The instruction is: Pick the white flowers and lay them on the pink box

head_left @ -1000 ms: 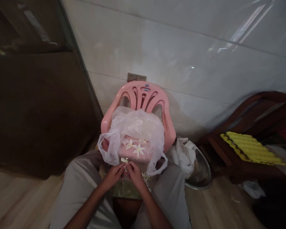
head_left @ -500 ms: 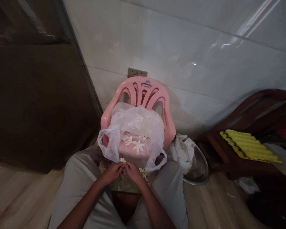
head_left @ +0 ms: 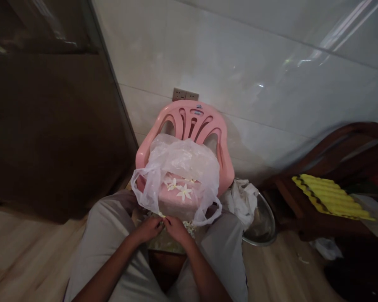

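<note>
My left hand (head_left: 149,229) and my right hand (head_left: 175,229) meet fingertip to fingertip between my knees. Pinched between them is a small white flower (head_left: 161,214), mostly hidden by the fingers. Just beyond, a thin clear plastic bag (head_left: 185,153) lies on a pink plastic chair (head_left: 224,167), its handles hanging toward me. White star-shaped flowers (head_left: 184,192) rest at the bag's mouth, on the pink seat side. Loose white petals or blossoms (head_left: 189,227) lie in a low tray-like surface under my hands, partly covered by the right one.
A metal basin (head_left: 266,226) with a crumpled white bag (head_left: 244,201) stands on the floor at right. Farther right, yellow corrugated sheets (head_left: 330,197) lie on a dark wooden bench (head_left: 286,191). A dark cabinet (head_left: 50,134) rises at left; a socket (head_left: 185,95) is on the tiled wall.
The flower between my fingertips shows less than before, now more covered by the fingers. My hands stay together in nearly the same place; the view has shifted slightly.
</note>
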`<state>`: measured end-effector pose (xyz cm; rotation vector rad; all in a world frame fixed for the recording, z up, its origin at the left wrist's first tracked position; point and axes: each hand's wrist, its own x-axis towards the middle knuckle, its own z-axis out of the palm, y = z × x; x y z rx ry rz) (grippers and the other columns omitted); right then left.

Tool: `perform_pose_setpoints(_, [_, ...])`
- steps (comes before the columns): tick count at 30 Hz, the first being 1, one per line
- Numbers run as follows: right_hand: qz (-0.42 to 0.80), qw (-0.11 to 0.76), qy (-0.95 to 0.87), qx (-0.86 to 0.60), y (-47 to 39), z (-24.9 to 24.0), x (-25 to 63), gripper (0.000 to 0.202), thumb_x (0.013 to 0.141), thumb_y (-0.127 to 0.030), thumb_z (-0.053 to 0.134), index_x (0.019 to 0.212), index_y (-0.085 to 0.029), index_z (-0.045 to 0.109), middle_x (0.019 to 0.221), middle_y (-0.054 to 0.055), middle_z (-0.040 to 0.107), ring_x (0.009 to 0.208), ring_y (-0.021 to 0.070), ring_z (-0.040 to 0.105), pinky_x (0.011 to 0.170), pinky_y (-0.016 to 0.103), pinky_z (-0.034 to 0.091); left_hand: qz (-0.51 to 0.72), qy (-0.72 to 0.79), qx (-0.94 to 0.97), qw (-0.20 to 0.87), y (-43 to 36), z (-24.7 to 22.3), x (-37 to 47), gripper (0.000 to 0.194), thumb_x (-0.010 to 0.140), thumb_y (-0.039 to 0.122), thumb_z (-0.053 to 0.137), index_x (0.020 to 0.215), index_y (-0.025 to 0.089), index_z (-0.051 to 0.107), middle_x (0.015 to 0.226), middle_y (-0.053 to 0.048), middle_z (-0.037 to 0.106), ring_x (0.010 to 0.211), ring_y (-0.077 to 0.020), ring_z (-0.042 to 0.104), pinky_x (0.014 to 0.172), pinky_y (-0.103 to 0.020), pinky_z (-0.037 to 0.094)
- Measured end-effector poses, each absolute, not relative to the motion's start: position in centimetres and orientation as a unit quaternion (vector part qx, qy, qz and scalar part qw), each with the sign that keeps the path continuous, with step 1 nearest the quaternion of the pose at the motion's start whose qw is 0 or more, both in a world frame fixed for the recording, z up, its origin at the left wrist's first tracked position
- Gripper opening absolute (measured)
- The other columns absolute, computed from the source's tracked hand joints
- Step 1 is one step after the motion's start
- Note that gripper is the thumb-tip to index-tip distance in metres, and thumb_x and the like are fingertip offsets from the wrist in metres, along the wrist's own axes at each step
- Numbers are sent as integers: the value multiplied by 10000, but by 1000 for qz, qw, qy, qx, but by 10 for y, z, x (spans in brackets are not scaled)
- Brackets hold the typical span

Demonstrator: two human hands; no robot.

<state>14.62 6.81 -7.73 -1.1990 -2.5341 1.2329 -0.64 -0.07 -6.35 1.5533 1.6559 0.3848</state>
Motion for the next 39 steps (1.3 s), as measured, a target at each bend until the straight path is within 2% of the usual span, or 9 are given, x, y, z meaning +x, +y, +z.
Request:
perform_pose_setpoints(10, [408, 47, -824, -390, 67, -80, 145, 312, 986, -251, 433, 854, -174, 705, 811, 50, 729, 742, 170, 628, 655, 237, 383, 144, 656, 636, 380, -2, -62, -7, 339, 883, 241, 454, 1116, 162, 687, 1096, -121, 750, 1005, -260, 691, 882, -324, 489])
perform_pose_setpoints(22, [402, 45, -826, -392, 67, -83, 146, 303, 983, -246, 439, 881, -180, 717, 853, 56, 735, 769, 172, 629, 679, 239, 394, 152, 652, 637, 382, -2, -61, -6, 346, 884, 236, 460, 1138, 172, 686, 1138, -120, 741, 1044, -263, 685, 919, -327, 484])
perform_pose_setpoints(27, [409, 46, -823, -391, 67, -82, 146, 307, 983, -247, 439, 877, -182, 720, 849, 53, 736, 763, 171, 628, 689, 239, 400, 145, 655, 634, 384, -2, -62, -6, 356, 868, 213, 450, 1127, 167, 690, 1094, -117, 753, 998, -262, 692, 884, -325, 490])
perform_pose_setpoints(34, [395, 37, -833, -386, 66, -80, 147, 295, 983, -260, 450, 900, -184, 722, 890, 69, 749, 808, 186, 654, 701, 246, 400, 151, 666, 624, 380, -4, -70, -7, 341, 867, 232, 470, 1120, 223, 699, 1080, -74, 763, 988, -241, 686, 876, -305, 479])
perform_pose_setpoints(39, [397, 27, -834, -382, 64, -78, 148, 282, 974, -246, 456, 916, -183, 725, 897, 68, 753, 820, 194, 657, 702, 245, 401, 131, 676, 620, 376, -5, -72, -7, 343, 893, 287, 461, 1133, 207, 693, 1044, -91, 767, 968, -257, 692, 842, -319, 487])
